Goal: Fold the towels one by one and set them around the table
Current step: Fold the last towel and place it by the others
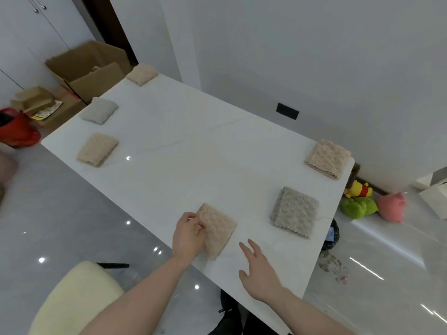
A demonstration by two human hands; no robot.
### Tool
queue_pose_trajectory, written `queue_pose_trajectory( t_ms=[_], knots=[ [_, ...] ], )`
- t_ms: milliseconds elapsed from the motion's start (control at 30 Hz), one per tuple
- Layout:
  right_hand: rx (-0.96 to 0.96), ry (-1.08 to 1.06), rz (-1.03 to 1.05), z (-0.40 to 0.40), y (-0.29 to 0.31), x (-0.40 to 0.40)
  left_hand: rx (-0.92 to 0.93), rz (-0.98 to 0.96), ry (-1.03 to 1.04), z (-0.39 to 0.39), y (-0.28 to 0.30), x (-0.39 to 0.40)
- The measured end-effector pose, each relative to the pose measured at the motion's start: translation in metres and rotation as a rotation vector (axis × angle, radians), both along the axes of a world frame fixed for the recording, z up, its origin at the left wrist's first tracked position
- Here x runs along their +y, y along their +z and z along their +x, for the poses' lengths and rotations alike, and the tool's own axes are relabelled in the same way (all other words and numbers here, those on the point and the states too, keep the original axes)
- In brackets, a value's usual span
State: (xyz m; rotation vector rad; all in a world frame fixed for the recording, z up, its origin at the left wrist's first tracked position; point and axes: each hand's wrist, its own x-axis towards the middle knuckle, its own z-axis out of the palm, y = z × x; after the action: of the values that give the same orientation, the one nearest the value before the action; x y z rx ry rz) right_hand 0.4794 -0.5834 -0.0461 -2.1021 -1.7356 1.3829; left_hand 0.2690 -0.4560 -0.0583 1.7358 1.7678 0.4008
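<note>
Six folded towels spread round the white worktop [183, 146], left hand on the nearest one.

No readable writing anywhere; the printed sheet on the small cardboard box [36, 100] at far left is too blurry. The left hand [188, 235] has its fingers curled, pinching the left edge of the nearest beige towel [219, 229], which lies flat at the near edge, its long axis running diagonally away to the upper left. The right hand [260, 272] hovers just beside it, fingers spread, holding nothing. To the right sits a grey towel [294, 211], then a beige towel [327, 158] at the corner. Along the far left edge: a beige one [98, 149], a pale grey one [99, 110], and a beige one at the far corner [142, 74].
</note>
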Motion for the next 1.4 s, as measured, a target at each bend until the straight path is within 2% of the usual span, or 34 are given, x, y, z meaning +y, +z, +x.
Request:
queue_pose_trajectory(
  t_ms=[133,233,300,433,600,667,833,1000,1067,1200,1267,1400],
  knots=[
    [-0.009,-0.002,-0.027,0.006,-0.004,-0.015,0.053,-0.041,-0.032,0.005,-0.005,-0.01],
    [-0.02,0.001,-0.042,0.012,-0.006,-0.018,0.174,-0.244,0.043,0.005,-0.012,-0.003],
    [-0.017,-0.016,-0.038,0.017,-0.007,-0.017,0.227,-0.309,0.071,0.003,-0.017,0.001],
    [0.004,-0.059,0.0,0.026,-0.004,-0.016,0.181,-0.167,0.079,0.007,-0.014,0.002],
    [0.016,-0.082,0.021,0.035,0.003,-0.021,0.091,0.115,-0.111,0.02,0.009,-0.03],
    [0.019,-0.072,0.022,0.035,0.005,-0.023,0.042,0.106,-0.129,0.023,0.014,-0.045],
    [0.022,-0.033,0.032,0.033,0.001,-0.026,0.003,-0.04,-0.014,0.029,0.03,-0.065],
    [0.068,-0.046,0.033,0.022,-0.003,-0.02,0.055,0.011,-0.101,0.022,0.033,-0.063],
    [0.182,-0.184,-0.031,0.01,0.002,-0.01,0.061,0.016,-0.142,0.019,0.032,-0.06],
    [0.596,-0.686,-0.322,-0.021,0.026,0.039,0.024,-0.003,-0.203,0.015,0.032,-0.05],
    [0.653,-0.815,-0.35,-0.031,0.025,0.061,-0.004,-0.015,-0.245,0.011,0.029,-0.044],
    [0.598,-0.987,-0.392,-0.044,0.014,0.076,-0.105,-0.089,-0.347,-0.003,0.024,-0.028]
  ],
)
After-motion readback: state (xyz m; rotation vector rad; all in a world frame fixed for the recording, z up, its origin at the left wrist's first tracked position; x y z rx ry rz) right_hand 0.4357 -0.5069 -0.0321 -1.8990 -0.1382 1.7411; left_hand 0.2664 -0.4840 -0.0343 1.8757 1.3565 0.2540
